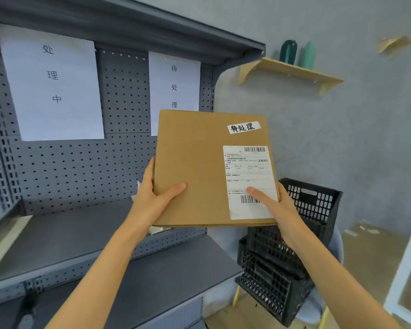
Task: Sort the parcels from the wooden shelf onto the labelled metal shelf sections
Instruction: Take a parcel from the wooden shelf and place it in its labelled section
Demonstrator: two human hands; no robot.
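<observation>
I hold a flat brown cardboard parcel (195, 167) up in front of me with both hands. My left hand (154, 195) grips its lower left edge, thumb on the face. My right hand (278, 207) grips the lower right edge, thumb on the white shipping label (249, 181). A small handwritten tag (243, 127) sits at the parcel's upper right. Behind the parcel stands the grey metal shelf (57, 233) with a pegboard back. Two paper section signs hang on it: one at the left (52, 84), one at the right (175, 86), partly hidden by the parcel.
Two stacked black plastic crates (294, 245) rest on a stool right of the metal shelf. A small wooden wall shelf (292, 72) with two green bottles (297, 53) hangs above them. A white frame (403, 281) stands at the far right. Something pale lies at the shelf's left edge (7, 238).
</observation>
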